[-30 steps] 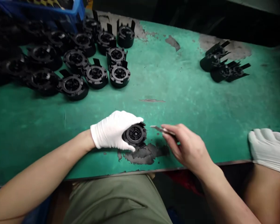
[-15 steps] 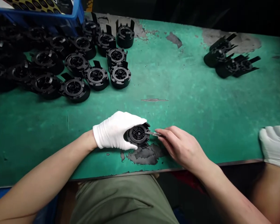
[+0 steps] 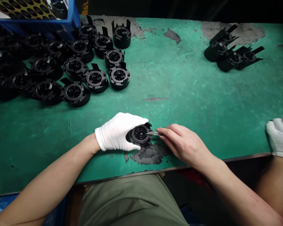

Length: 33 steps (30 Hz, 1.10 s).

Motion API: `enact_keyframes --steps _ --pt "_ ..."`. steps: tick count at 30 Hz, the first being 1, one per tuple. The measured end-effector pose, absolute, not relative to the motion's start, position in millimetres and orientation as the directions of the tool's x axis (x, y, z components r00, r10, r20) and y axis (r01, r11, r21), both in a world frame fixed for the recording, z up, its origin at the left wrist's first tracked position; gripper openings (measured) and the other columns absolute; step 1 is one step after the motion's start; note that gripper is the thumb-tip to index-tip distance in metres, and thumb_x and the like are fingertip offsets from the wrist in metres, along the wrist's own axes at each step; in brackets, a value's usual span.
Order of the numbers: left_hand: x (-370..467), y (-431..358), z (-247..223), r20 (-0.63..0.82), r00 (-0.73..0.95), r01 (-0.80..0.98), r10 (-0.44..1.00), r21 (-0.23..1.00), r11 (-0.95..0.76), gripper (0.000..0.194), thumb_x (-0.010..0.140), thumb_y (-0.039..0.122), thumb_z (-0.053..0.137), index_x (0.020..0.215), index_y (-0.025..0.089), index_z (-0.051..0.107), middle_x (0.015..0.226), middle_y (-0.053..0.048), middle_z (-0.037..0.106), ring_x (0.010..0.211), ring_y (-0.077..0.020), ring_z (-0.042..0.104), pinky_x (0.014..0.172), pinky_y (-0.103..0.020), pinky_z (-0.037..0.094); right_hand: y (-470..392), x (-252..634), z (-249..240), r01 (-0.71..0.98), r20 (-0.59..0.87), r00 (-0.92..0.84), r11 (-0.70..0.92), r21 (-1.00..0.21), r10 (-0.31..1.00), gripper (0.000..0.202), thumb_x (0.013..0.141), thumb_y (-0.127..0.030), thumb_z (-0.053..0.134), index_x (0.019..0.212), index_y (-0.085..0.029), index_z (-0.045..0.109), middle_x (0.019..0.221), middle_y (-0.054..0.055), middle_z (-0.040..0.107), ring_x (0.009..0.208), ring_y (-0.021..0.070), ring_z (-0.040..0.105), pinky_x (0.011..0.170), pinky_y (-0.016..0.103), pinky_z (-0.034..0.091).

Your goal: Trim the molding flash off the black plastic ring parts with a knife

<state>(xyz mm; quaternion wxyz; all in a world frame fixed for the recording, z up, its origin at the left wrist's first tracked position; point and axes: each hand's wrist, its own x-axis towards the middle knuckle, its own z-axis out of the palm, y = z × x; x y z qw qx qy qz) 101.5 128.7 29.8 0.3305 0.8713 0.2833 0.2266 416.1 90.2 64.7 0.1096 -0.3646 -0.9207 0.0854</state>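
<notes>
My left hand [image 3: 120,131], in a white glove, is wrapped round the side of a round black plastic housing [image 3: 141,134] near the table's front edge. The housing's ribbed, ringed face points up toward me. Bare and closed, my right hand [image 3: 179,139] pinches a small scalpel-like knife [image 3: 155,133]. The blade's tip lies over the right part of the housing's face, close to its centre. Whether it touches the plastic I cannot tell. Most of the knife's handle is hidden inside my fingers.
Several similar black housings [image 3: 75,93] crowd the left of the green table [image 3: 184,91]. Behind them stands a blue bin [image 3: 44,23] with a sheet of round stickers [image 3: 25,9]. More housings [image 3: 230,59] stand at the back right. Another person's gloved hand [image 3: 280,135] rests at the right edge.
The camera view has shifted slightly. My left hand still holds the housing, and the knife stays at nearly the same spot on its face.
</notes>
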Motion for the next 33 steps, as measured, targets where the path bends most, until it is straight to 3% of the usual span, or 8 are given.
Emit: enact_keyframes --steps 11,19,25,29,33 --pt "105.9 128.5 33.2 0.174 0.726 0.41 0.665 0.667 -0.622 0.079 0.084 0.056 0.089 0.15 0.024 0.06 0.142 -0.012 0.077 0.131 -0.0355 0.075 0.116 -0.047 0.058 89.0 417.9 70.7 0.639 0.157 -0.735 0.752 -0.163 0.659 0.035 0.11 -0.015 0.054 0.141 -0.025 0.066 0.089 0.004 0.067 0.075 0.0192 0.059 0.068 0.036 0.047" --pt "106.4 129.2 34.2 0.134 0.727 0.423 0.673 0.684 -0.594 0.077 0.082 0.056 0.091 0.146 0.022 0.064 0.143 -0.013 0.076 0.132 -0.0353 0.075 0.115 -0.046 0.058 90.2 411.9 82.9 0.587 0.172 -0.791 0.808 -0.056 0.587 0.04 0.105 -0.005 0.05 0.14 -0.02 0.06 0.086 0.003 0.064 0.072 0.0198 0.056 0.063 0.036 0.041" --pt "108.7 129.5 35.8 0.088 0.734 0.442 0.673 0.691 -0.572 0.072 0.081 0.059 0.092 0.139 0.024 0.068 0.136 -0.009 0.079 0.127 -0.0341 0.076 0.109 -0.042 0.059 69.0 403.5 83.1 0.66 0.149 -0.741 0.751 -0.018 0.655 0.037 0.105 -0.005 0.051 0.14 -0.015 0.058 0.088 0.005 0.064 0.075 0.0221 0.056 0.064 0.037 0.042" --pt "107.3 127.5 30.3 0.15 0.714 0.43 0.684 0.678 -0.596 0.079 0.081 0.061 0.092 0.143 0.021 0.065 0.14 -0.012 0.077 0.13 -0.0353 0.075 0.113 -0.046 0.058 55.3 394.0 82.1 0.733 0.168 -0.668 0.68 -0.015 0.725 0.024 0.11 -0.013 0.056 0.133 -0.013 0.064 0.085 0.004 0.064 0.075 0.0212 0.057 0.065 0.036 0.044" --pt "107.2 124.5 28.4 0.178 0.696 0.453 0.696 0.643 -0.618 0.085 0.076 0.072 0.093 0.138 0.02 0.067 0.13 -0.014 0.079 0.122 -0.0374 0.077 0.11 -0.049 0.059 48.9 388.6 79.7 0.773 0.19 -0.617 0.634 -0.039 0.764 0.022 0.114 -0.022 0.058 0.132 -0.012 0.068 0.085 0.003 0.066 0.073 0.017 0.06 0.065 0.032 0.044"
